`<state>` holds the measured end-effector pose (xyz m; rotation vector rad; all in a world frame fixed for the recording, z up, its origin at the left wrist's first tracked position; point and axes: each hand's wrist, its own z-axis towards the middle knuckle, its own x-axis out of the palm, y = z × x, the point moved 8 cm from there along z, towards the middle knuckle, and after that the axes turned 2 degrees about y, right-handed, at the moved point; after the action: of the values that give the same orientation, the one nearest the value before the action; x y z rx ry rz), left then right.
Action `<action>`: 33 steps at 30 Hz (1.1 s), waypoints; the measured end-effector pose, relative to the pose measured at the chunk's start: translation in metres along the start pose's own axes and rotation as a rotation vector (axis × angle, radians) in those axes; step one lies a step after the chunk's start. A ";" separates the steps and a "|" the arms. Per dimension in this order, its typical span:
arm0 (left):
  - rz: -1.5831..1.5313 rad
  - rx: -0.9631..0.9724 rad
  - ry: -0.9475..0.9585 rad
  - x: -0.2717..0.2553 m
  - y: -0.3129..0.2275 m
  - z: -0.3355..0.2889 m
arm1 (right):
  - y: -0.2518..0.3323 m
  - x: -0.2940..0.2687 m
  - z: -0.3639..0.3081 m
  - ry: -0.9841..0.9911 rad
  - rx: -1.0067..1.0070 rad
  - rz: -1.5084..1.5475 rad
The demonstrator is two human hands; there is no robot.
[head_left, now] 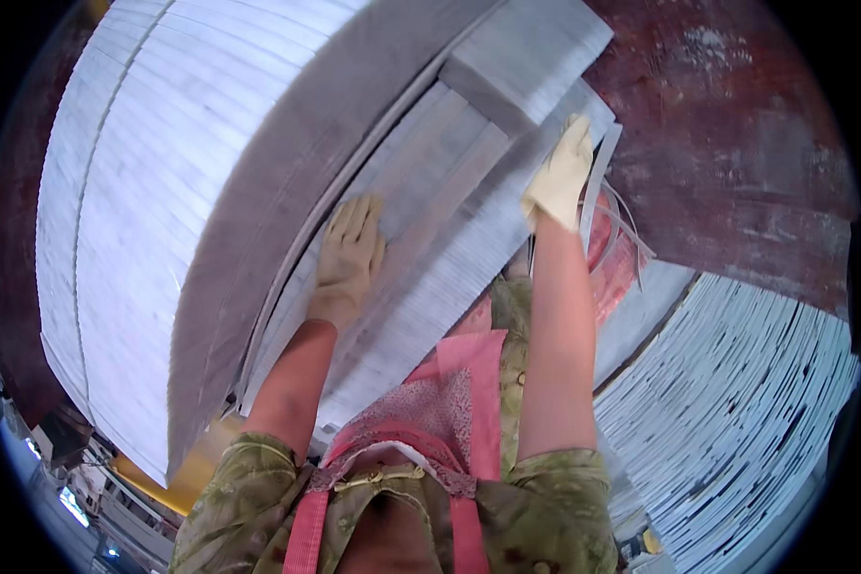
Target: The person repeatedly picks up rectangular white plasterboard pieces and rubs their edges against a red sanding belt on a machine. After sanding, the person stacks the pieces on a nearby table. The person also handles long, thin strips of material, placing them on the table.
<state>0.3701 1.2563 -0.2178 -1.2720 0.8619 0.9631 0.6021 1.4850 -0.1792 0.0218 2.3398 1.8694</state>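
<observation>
A layered stack of long pale grey strips lies slantwise in front of me. My left hand, in a cream glove, rests on top of it with the fingers stretched out and the palm down. Farther right, my right hand, gloved alike, lies along the stack's outer edge with its fingers extended. Its thumb side is partly hidden. Beside that hand, thin loose strips hang off the edge and curl downward. At the far end of the stack sits a thick grey block of the same material.
A tall curved pile of pale strips with a grey side rises at the left. Many thin sheets or strips are packed on edge at the lower right. A dark red, scuffed surface spans the far right. Pink material shows below the loose strips.
</observation>
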 end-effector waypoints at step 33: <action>-0.161 -0.012 -0.111 -0.081 -0.026 -0.151 | -0.010 -0.151 -0.283 0.117 0.139 0.052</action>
<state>0.3640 1.0967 -0.1498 -1.2655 0.6583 0.9025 0.7173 1.1930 -0.1127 -0.0120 2.5678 1.7730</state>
